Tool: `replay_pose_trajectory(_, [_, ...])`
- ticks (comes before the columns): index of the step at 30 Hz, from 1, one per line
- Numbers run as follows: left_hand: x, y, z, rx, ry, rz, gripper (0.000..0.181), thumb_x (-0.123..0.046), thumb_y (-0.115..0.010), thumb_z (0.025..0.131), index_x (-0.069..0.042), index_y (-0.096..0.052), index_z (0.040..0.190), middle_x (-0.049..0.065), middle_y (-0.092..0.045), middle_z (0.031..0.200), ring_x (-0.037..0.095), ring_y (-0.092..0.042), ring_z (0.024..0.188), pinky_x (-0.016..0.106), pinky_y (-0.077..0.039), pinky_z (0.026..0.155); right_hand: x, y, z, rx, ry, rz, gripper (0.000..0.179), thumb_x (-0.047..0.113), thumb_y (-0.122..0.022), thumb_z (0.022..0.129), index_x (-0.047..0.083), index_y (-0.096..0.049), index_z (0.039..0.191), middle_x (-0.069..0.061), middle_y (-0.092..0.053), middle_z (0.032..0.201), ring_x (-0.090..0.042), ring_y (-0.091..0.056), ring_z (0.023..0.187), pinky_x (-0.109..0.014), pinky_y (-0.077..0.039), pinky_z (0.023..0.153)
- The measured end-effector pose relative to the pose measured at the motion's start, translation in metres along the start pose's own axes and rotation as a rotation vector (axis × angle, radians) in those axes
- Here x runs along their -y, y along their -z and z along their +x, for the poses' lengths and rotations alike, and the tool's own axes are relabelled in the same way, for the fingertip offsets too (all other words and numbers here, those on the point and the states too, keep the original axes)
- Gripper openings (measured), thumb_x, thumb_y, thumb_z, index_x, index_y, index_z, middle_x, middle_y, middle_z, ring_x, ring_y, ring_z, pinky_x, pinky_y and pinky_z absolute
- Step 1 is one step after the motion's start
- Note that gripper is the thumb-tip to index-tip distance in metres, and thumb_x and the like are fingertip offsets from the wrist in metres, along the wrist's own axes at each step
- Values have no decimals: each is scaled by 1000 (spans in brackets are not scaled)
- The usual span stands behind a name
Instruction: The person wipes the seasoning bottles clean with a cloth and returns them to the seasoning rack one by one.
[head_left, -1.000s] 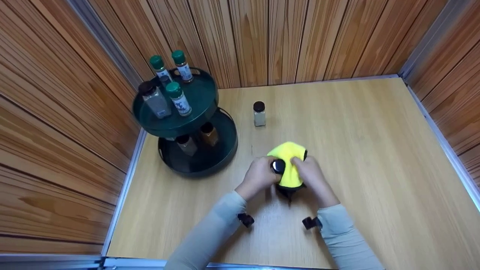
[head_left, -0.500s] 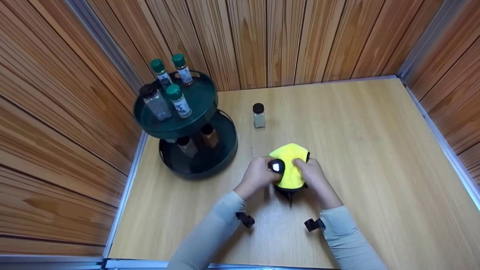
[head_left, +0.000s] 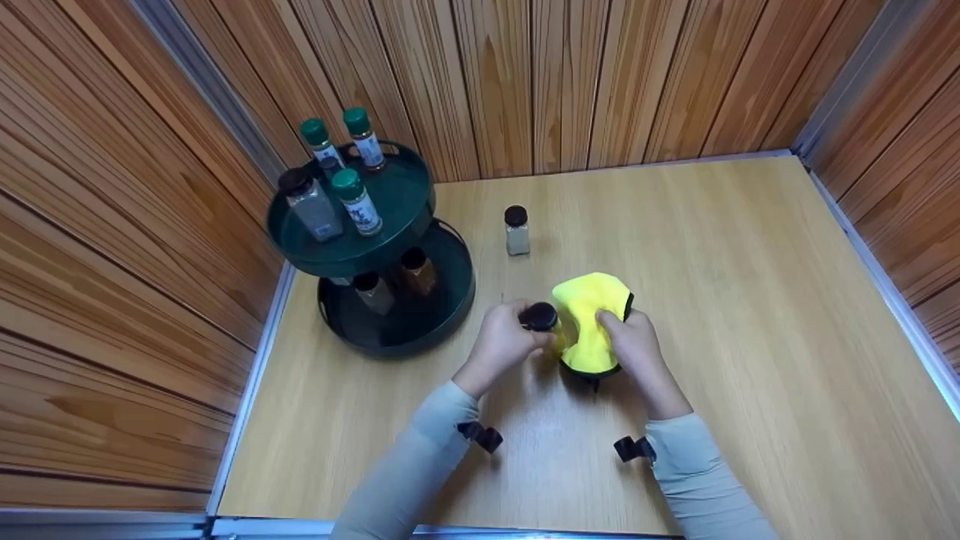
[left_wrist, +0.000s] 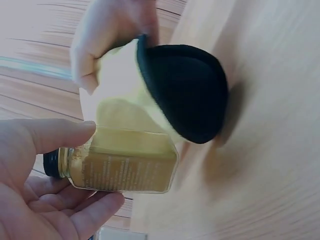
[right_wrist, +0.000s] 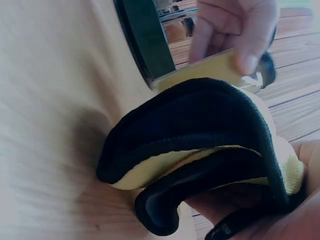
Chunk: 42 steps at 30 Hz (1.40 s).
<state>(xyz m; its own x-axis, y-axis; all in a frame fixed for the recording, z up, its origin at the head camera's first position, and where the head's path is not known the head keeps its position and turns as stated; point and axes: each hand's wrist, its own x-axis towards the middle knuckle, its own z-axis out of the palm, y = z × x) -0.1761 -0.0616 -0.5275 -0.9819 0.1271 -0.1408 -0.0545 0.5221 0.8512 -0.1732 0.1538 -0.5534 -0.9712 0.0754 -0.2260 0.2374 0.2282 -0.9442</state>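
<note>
My left hand (head_left: 504, 343) holds a square glass spice jar (left_wrist: 127, 160) with a black lid, between thumb and fingers. Yellowish-brown powder and small print show through its wall in the left wrist view. Just right of it, my right hand (head_left: 637, 346) grips a folded cloth (head_left: 596, 322), bright yellow on one face with a dark lining and black edging. In the right wrist view the cloth (right_wrist: 190, 125) hangs in loose folds, and the jar (right_wrist: 200, 72) overlaps its far side. Both are held over the wooden table, casting shadows on it.
A dark green two-tier rack (head_left: 397, 330) stands at the left. Green-capped spice bottles (head_left: 358, 202) and a black-capped jar (head_left: 311, 206) sit on its top tier, more jars below. Another black-lidded jar (head_left: 517, 232) stands on the table (head_left: 712, 262) behind my hands. Wood-panelled walls enclose the table.
My left hand has drawn the jar slightly left, away from the cloth, and the lid is turned more upright. My right hand has shifted a little to the right with the cloth.
</note>
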Motion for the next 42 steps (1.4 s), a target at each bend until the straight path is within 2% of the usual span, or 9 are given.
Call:
replay_pose_trajectory(4, [-8, 7, 0, -20, 60, -71, 45, -17, -91, 77, -14, -72, 118, -4, -72, 112, 10, -66, 104, 30, -56, 93, 2, -4, -4, -11, 59, -102, 33, 28, -57, 101, -4, -64, 106, -12, -71, 91, -16, -67, 75, -26, -55, 66])
replay_pose_trajectory(8, [-13, 10, -1, -22, 82, -156, 47, -20, -91, 78, -16, -72, 121, -5, -72, 115, 10, -66, 106, 30, -56, 94, 5, -14, -9, 16, 94, -52, 33, 27, -58, 101, -5, -64, 107, -15, -71, 94, -17, -67, 78, -27, -55, 68])
replay_pose_trajectory(13, [-14, 11, -5, -57, 44, -280, 44, -19, -89, 80, -20, -73, 120, -8, -72, 117, 9, -66, 112, 29, -57, 92, 8, -27, -11, 7, 92, 188, 29, 20, -61, 100, -7, -62, 109, -10, -71, 93, -14, -69, 79, -26, -57, 71])
replay_pose_trajectory(19, [-13, 9, -7, -107, -67, -406, 43, -11, -87, 82, -14, -71, 122, -3, -73, 117, 15, -68, 111, 30, -59, 88, 7, -31, -8, 4, -50, 586, 27, 22, -54, 102, -2, -56, 116, -1, -72, 93, -14, -70, 85, -28, -57, 77])
replay_pose_trajectory(23, [-11, 7, -7, -125, -119, -422, 48, -7, -84, 83, -9, -68, 128, 0, -72, 122, 15, -68, 112, 29, -59, 89, 4, -30, -6, 72, -126, 686, 28, 23, -50, 104, 1, -54, 119, -1, -72, 97, -14, -70, 90, -28, -57, 81])
replay_pose_trajectory(27, [-8, 7, -6, -112, -161, -448, 47, -3, -82, 84, -8, -67, 128, 4, -71, 123, 18, -68, 111, 31, -59, 89, -1, -27, -3, 157, -182, 674, 28, 24, -47, 105, 2, -53, 121, -2, -70, 102, -14, -69, 93, -28, -57, 82])
replay_pose_trajectory(31, [-7, 8, -4, -104, -145, -423, 43, -6, -82, 86, -14, -69, 126, -2, -72, 121, 15, -68, 111, 29, -58, 90, -3, -21, -3, 185, -200, 603, 27, 25, -46, 105, 3, -53, 119, -2, -70, 99, -13, -70, 88, -26, -57, 77])
replay_pose_trajectory(38, [-7, 5, -3, -138, -128, -333, 41, -10, -82, 87, -14, -69, 126, -3, -71, 121, 12, -68, 111, 26, -57, 91, 5, -11, -7, 65, -126, 371, 24, 23, -52, 100, 0, -56, 102, -1, -68, 77, -13, -68, 67, -25, -56, 61])
replay_pose_trajectory(42, [-6, 3, -4, -177, -123, -314, 39, -8, -82, 86, -10, -69, 122, 1, -72, 118, 14, -69, 109, 27, -58, 89, 9, -11, -9, -16, -108, 335, 24, 23, -54, 98, -1, -58, 99, -1, -67, 75, -14, -66, 65, -26, -55, 60])
